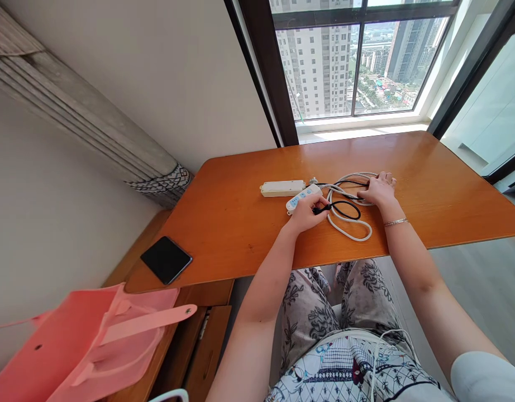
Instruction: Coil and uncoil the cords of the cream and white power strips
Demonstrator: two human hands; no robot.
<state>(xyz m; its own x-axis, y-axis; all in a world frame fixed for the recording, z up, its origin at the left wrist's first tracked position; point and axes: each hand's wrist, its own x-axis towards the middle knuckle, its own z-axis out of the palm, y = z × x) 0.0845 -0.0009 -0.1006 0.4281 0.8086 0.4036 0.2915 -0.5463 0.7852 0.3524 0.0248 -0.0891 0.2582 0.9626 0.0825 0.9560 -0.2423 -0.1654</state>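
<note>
My left hand (305, 215) is closed around a black cable's plug end (322, 209), close beside a white power strip (303, 196) with blue socket faces. A second, longer white block (282, 188) lies just behind that strip. Loops of white cable (358, 239) and thinner black cable (353, 216) spread over the table between my two hands. At the right end of these loops, my right hand (378, 190) is curled over the cables, its thumb toward the left. What its fingertips grip underneath is partly hidden.
The orange-brown wooden table (224, 223) stands against a window (358, 67). A black phone (166, 259) lies near its left front corner. Below that corner is an open pink bag (94, 335) with a strap, beside wooden drawers (207, 352). A tied-back curtain (157, 178) hangs at left.
</note>
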